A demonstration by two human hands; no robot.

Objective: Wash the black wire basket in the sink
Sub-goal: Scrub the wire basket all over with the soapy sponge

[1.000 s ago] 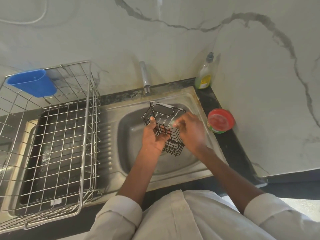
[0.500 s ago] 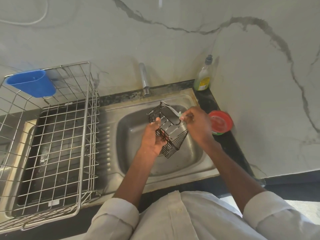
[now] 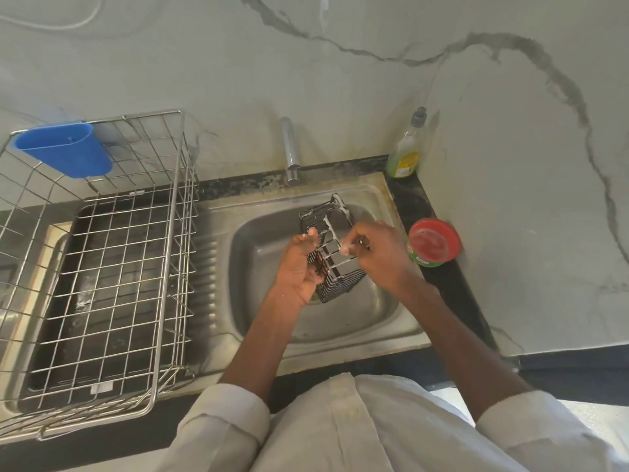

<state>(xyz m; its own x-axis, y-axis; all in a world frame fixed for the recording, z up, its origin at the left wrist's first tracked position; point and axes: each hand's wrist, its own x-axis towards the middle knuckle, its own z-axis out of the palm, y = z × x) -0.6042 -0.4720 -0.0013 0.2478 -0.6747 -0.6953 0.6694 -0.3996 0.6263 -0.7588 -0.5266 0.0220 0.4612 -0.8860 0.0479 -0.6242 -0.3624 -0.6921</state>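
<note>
Gripping both hands [image 3: 343, 257] hold a tilted, soap-streaked black wire basket [image 3: 332, 253] over the sink [image 3: 343, 321].

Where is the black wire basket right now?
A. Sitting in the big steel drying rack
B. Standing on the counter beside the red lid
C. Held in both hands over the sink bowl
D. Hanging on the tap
C: the left hand grips the black wire basket from the side and the right hand works on its soapy wires, above the sink.
</note>
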